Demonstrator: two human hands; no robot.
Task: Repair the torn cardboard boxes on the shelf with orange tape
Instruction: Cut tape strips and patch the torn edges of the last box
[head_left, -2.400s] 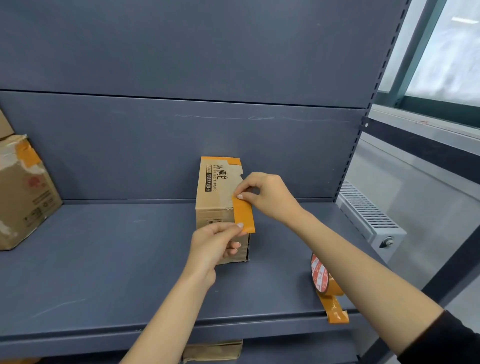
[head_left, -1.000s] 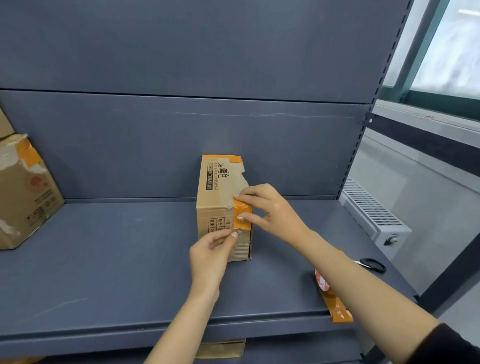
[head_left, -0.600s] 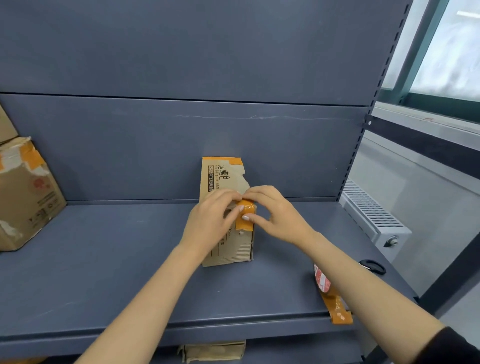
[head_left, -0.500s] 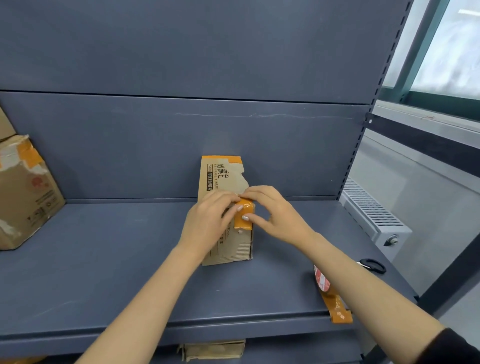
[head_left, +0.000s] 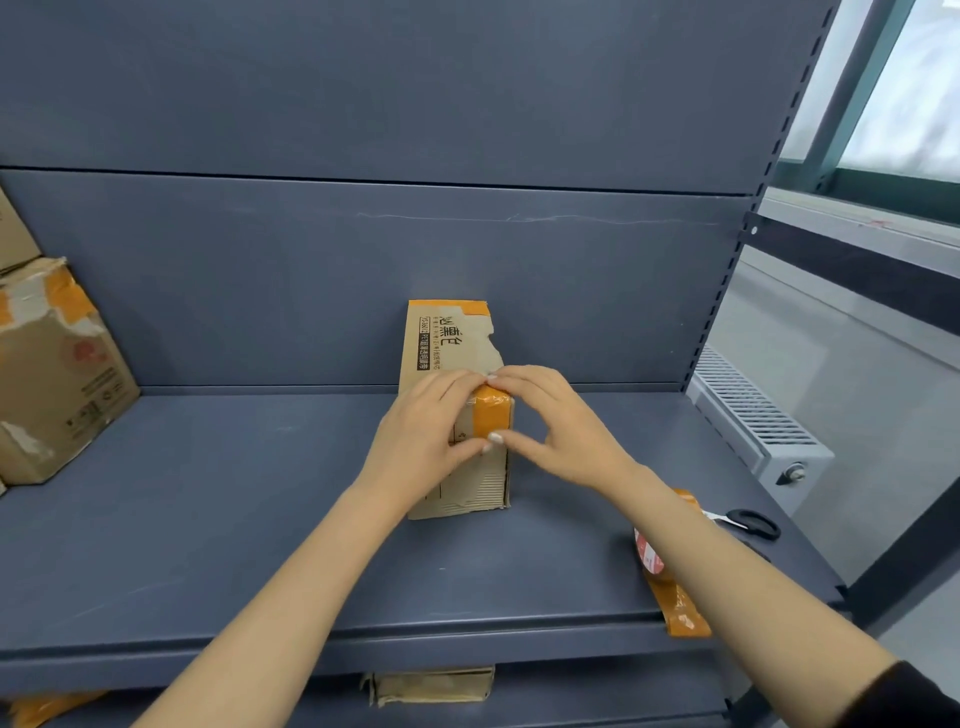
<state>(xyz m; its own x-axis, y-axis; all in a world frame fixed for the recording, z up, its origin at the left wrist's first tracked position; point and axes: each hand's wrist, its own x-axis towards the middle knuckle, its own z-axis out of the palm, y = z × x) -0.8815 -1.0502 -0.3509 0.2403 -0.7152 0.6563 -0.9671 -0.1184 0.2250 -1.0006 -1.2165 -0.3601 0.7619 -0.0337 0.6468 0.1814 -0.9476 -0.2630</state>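
A: What were the hands doing?

B: The left hand (head_left: 423, 434) lay on the front of the small torn box (head_left: 452, 358). Its fingers were out flat, pressing. The right hand (head_left: 558, 421) came from the other side. Its fingertips (head_left: 496, 437) pushed down on a strip of orange tape (head_left: 491, 413) at the box's right corner. The two hands touched at the top of the strip.

A: Where was the box?

B: Right under both hands, standing on the blue shelf (head_left: 234, 519), near the back wall.

A: What was close by?

B: A roll of orange tape (head_left: 649, 558) sat under the right arm, near the shelf's front edge. Its loose end (head_left: 680, 613) hung over the edge. Black scissors (head_left: 750, 522) lay just past that arm.

A: And far off?

B: Far to the left of the left hand sat a bigger box (head_left: 52, 374), torn, with orange tape on it. Another box (head_left: 431, 686) peeked out below the shelf.
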